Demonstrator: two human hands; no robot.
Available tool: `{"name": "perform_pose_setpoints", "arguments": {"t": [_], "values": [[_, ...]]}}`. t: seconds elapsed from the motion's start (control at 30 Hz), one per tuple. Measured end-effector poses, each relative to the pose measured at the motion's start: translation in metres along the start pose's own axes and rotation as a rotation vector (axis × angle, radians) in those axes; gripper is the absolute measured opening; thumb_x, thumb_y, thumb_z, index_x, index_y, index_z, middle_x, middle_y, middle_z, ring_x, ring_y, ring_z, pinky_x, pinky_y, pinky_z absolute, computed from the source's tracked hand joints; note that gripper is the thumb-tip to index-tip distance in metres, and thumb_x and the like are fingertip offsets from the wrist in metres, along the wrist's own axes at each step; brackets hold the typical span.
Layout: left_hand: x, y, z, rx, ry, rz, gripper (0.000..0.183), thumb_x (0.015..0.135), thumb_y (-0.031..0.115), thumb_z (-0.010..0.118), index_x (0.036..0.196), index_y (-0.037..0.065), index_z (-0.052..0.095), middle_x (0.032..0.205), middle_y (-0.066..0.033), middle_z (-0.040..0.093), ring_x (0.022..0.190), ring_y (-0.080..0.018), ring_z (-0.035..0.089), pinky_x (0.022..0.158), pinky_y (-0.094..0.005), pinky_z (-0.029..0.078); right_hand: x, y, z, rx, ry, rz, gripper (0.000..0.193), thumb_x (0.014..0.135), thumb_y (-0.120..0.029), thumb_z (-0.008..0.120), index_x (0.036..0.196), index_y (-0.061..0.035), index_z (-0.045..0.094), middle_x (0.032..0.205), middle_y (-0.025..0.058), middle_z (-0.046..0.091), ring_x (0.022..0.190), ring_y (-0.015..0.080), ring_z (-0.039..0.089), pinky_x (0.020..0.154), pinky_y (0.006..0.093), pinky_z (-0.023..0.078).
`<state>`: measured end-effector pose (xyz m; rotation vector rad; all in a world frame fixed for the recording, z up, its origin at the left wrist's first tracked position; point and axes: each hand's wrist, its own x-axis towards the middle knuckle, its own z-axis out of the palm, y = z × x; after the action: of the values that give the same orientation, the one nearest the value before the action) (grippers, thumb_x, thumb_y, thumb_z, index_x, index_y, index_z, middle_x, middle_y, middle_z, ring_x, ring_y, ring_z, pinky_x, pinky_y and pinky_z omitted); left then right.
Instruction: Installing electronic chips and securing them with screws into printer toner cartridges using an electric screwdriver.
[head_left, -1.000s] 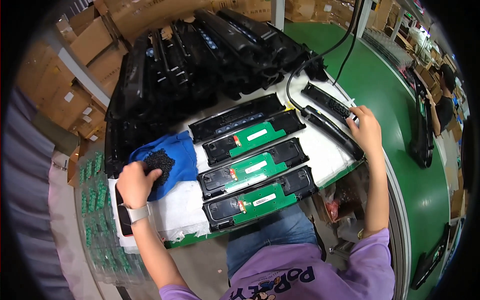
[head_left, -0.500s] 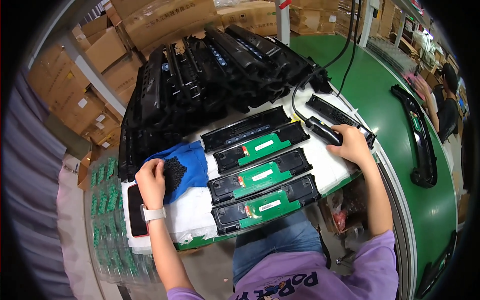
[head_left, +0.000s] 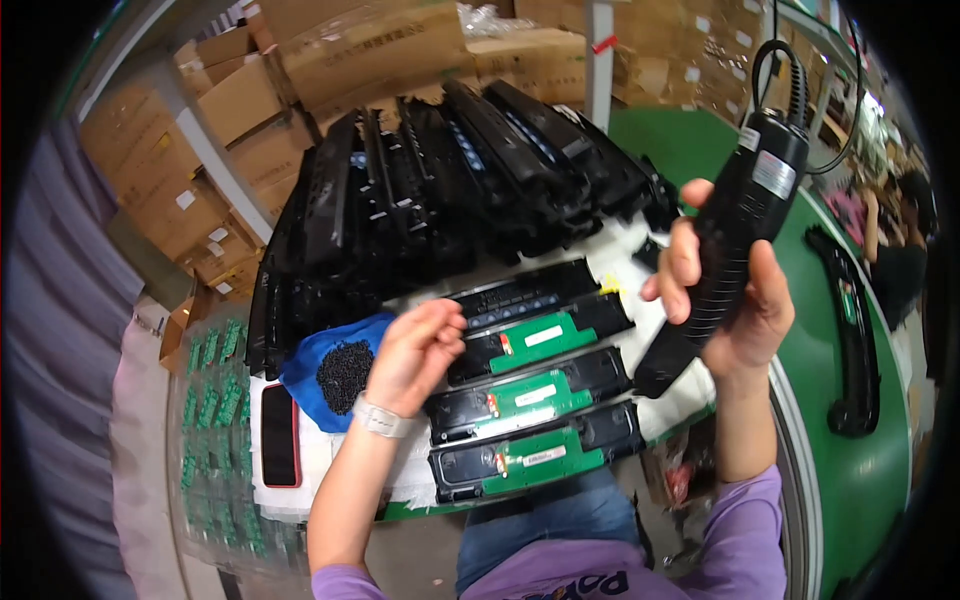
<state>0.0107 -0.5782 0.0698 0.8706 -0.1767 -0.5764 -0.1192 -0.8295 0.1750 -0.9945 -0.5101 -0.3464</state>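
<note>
Black electric screwdriver (head_left: 735,225) held raised above the right side of the table (head_left: 650,415), long axis steeply tilted: cord end up and far right, tip end down and near left. Right hand (head_left: 730,300) wrapped closed around its body. Left hand (head_left: 412,355) over the blue cloth (head_left: 305,365) edge, fingertips pinched together; contents too small to tell. Four black-and-green cartridges (head_left: 535,395) lie between the hands.

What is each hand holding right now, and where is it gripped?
The right hand grips a black electric screwdriver around its body. The left hand has pinched fingertips; anything between them is too small to tell.
</note>
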Motion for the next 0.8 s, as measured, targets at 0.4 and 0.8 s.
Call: {"name": "perform_pose_setpoints", "arguments": {"t": [0.4, 0.8], "values": [[-0.005, -0.022, -0.006, -0.046, -0.061, -0.1, 0.018, 0.089, 0.015, 0.054, 0.098, -0.001, 0.057, 0.083, -0.0058, 0.059, 0.062, -0.0057, 0.045, 0.059, -0.0188, 0.039, 0.055, 0.044, 0.028, 0.079, -0.315, 0.1, 0.06, 0.074, -0.04, 0.071, 0.106, -0.0056, 0.034, 0.059, 0.0012, 0.051, 0.042, 0.0127, 0.049, 0.049, 0.027, 0.044], [-0.006, -0.028, 0.003, 0.022, -0.042, -0.086, 0.019, 0.089, 0.016, 0.057, 0.093, -0.002, 0.059, 0.078, -0.0061, 0.061, 0.058, -0.0069, 0.045, 0.057, -0.0195, 0.04, 0.064, 0.07, 0.009, 0.049, -0.18, -0.102, 0.052, 0.081, -0.049, 0.059, 0.108, -0.0096, 0.04, 0.059, -0.002, 0.045, 0.045, 0.0109, 0.044, 0.056, 0.028, 0.042]]}}
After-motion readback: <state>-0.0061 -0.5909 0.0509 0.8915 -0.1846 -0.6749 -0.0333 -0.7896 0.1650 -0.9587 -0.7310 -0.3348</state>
